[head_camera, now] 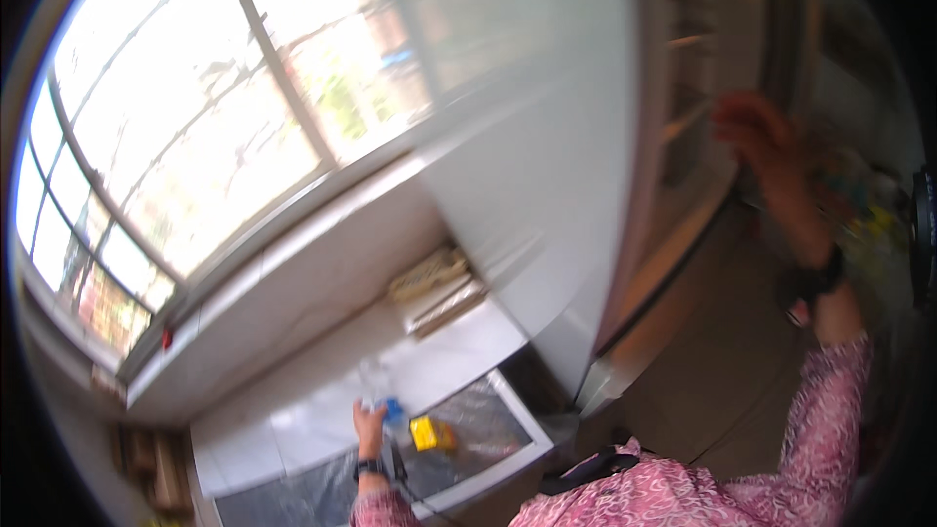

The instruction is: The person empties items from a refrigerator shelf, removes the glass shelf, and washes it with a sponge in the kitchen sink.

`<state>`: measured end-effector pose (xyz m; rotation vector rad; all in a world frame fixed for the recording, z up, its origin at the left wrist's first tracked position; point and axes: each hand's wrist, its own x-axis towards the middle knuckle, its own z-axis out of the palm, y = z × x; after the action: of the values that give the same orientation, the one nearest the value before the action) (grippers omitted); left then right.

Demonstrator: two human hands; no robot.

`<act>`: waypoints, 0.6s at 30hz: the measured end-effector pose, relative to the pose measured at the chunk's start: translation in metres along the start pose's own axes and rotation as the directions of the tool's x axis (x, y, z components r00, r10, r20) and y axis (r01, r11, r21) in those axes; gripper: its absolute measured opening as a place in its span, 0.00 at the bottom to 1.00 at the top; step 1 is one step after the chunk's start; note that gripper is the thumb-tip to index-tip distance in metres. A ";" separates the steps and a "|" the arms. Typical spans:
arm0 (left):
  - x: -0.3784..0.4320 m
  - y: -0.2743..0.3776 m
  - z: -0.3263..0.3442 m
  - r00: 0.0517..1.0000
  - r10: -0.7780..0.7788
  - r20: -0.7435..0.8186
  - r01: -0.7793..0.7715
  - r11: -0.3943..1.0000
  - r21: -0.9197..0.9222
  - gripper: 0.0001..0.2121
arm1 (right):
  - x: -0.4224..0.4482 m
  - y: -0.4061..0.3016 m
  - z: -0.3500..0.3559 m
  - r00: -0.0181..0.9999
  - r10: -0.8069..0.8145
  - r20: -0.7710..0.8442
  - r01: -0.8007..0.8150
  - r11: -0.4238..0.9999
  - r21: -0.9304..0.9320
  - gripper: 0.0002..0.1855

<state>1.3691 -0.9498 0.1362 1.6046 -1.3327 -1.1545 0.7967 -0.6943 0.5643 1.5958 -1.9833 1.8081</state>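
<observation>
My left hand (368,426) reaches over the counter at the lower middle, at a small clear and blue object (394,410). Blur hides whether its fingers close on that object. A yellow box (432,433) stands just right of the hand, on a dark, glossy panel with a white frame (540,446). My right hand (761,128) is raised at the right, blurred, with nothing visible in it. It is nearest to the front of a tall grey cabinet or refrigerator (542,183); contact cannot be made out.
A barred window (241,88) and its sill (293,241) run above the white tiled counter (241,446). Packets or boxes (439,285) lie against the tall unit. A cable (739,417) crosses the brown floor (688,351). Blurred items (871,219) stand at far right.
</observation>
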 end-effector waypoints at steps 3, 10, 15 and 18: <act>-0.017 0.007 0.016 0.995 -0.088 0.056 0.082 0.992 0.094 0.37 | 0.041 0.003 0.006 0.981 -0.188 -0.051 0.189 0.982 0.003 0.16; -0.036 -0.045 -0.023 0.943 0.229 0.241 -0.328 0.760 0.561 0.13 | 0.107 0.015 0.048 0.914 -0.397 -0.091 0.390 0.917 -0.084 0.22; -0.065 -0.011 -0.001 0.986 -0.158 -0.049 0.159 0.987 0.033 0.15 | 0.142 0.028 0.074 0.846 -0.530 -0.069 0.475 0.804 -0.357 0.28; -0.096 -0.001 -0.035 0.972 -0.184 -0.149 0.170 0.980 -0.099 0.16 | 0.143 0.010 0.080 0.909 -0.408 0.082 0.416 0.888 -0.195 0.32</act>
<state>1.3975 -0.8553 0.1640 1.7404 -1.0419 -1.1464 0.7676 -0.8471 0.6169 1.8192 -1.6145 1.3737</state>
